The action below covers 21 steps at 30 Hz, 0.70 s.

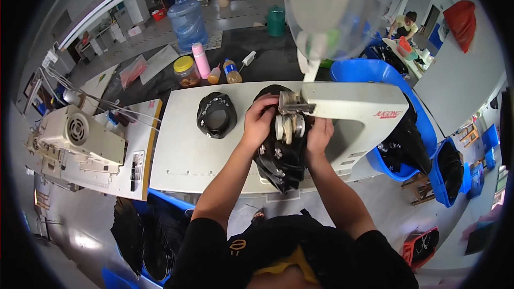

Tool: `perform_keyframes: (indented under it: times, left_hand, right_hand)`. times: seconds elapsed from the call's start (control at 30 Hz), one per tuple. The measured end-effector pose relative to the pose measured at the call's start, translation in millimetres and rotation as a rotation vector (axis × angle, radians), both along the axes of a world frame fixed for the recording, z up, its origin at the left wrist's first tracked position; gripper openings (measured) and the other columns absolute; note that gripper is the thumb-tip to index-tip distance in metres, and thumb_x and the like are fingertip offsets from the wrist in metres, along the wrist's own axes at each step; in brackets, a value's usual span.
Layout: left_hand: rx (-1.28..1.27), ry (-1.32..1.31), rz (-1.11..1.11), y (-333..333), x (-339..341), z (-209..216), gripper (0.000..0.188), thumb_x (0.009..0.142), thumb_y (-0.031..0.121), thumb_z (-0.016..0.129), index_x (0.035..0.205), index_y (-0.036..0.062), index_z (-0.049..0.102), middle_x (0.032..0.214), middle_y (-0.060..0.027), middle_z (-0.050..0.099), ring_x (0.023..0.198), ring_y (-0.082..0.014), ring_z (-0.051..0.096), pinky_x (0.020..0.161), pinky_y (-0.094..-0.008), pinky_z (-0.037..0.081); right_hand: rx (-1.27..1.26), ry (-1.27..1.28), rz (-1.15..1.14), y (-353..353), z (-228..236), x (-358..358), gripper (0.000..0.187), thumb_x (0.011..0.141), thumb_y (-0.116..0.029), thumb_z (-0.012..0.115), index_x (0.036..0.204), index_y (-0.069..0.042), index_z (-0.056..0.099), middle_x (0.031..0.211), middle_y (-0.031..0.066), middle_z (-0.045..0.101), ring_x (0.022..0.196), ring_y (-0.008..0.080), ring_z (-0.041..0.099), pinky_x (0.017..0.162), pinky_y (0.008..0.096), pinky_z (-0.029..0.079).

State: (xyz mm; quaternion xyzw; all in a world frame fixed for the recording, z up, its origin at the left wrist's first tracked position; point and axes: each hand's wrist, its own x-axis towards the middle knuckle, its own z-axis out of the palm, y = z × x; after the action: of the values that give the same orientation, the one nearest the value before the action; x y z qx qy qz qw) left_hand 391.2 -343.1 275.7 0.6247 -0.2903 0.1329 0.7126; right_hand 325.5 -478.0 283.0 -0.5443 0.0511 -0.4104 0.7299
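Long, glossy black material (286, 165), aligned twelve-to-six o'clock, is flanked by left grip (258, 124) (nine) and right grip (318, 139) (three), pinching indiscernible.

Person is wearing a black short-sleeved T-shirt (329, 251); a small yellow-orange outlined emblem (237, 245), rounded with short strokes under it, is sitting on the chest, and yellow fabric (292, 262) is showing near the neck. Black sleeves (205, 235) are leaving forearms (225, 179), left hand (257, 123) and right hand (319, 136) bare.

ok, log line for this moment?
left hand: on black piece | right hand: at its right edge | white machine: arm over piece
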Motion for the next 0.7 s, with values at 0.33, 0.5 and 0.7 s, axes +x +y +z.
perform_keyframes:
  times: [0.33, 0.5, 0.7]
  left_hand:
    - [1.065, -0.120, 0.283, 51, 37, -229, 0.048, 0.080, 0.019, 0.053, 0.127, 0.0127, 0.047, 0.141, -0.0122, 0.030, 0.132, -0.0301, 0.023, 0.103, -0.0530, 0.024]
    - [1.227, -0.207, -0.148, 35, 83, -193, 0.064, 0.081, 0.033, 0.053, 0.138, 0.0144, 0.032, 0.145, -0.0100, 0.025, 0.136, -0.0270, 0.017, 0.107, -0.0545, 0.016]
    - [1.281, -0.416, -0.132, -4, 131, -235, 0.065, 0.082, 0.034, 0.050, 0.140, 0.0177, 0.027, 0.148, -0.0047, 0.022, 0.138, -0.0231, 0.012, 0.109, -0.0541, 0.010]
  right_hand:
    - [-0.057, 0.174, -0.202, -11, 1, -14, 0.026, 0.084, -0.004, 0.051, 0.058, -0.007, 0.045, 0.057, -0.0069, 0.042, 0.052, 0.0029, 0.034, 0.045, 0.0222, 0.027]
    - [-0.065, 0.369, -0.395, -19, -4, -24, 0.011, 0.086, -0.012, 0.053, 0.082, -0.003, 0.049, 0.078, 0.0010, 0.049, 0.072, 0.0071, 0.043, 0.066, 0.0239, 0.038]
    - [-0.048, 0.273, -0.239, -26, -14, -25, 0.017, 0.089, -0.013, 0.051, 0.097, 0.002, 0.049, 0.096, 0.0079, 0.054, 0.087, 0.0131, 0.050, 0.079, 0.0286, 0.041]
